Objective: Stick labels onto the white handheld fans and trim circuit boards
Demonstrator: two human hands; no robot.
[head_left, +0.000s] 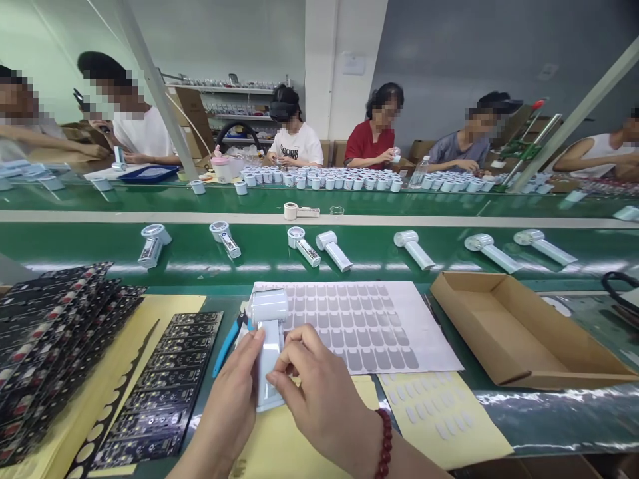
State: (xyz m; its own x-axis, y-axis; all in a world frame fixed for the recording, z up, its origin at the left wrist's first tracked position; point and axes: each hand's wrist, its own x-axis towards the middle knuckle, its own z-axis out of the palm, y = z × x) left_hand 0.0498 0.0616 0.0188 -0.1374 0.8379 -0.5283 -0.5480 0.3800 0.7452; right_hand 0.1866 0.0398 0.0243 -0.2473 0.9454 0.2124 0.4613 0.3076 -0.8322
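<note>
My left hand (233, 399) grips a white handheld fan (268, 332) by its handle, head pointing away from me. My right hand (319, 386), with a red bead bracelet on the wrist, presses its fingertips on the face of the fan's handle. Behind the fan lies a white sheet of grey stickers (369, 326). Blue-handled pliers (227, 342) lie just left of the fan.
Black circuit boards (50, 346) are stacked at the left, with a black panel (164, 386) beside them. An open cardboard tray (519, 332) sits at the right. Several white fans (414, 247) lie on the green conveyor (74, 243). Other people work across the line.
</note>
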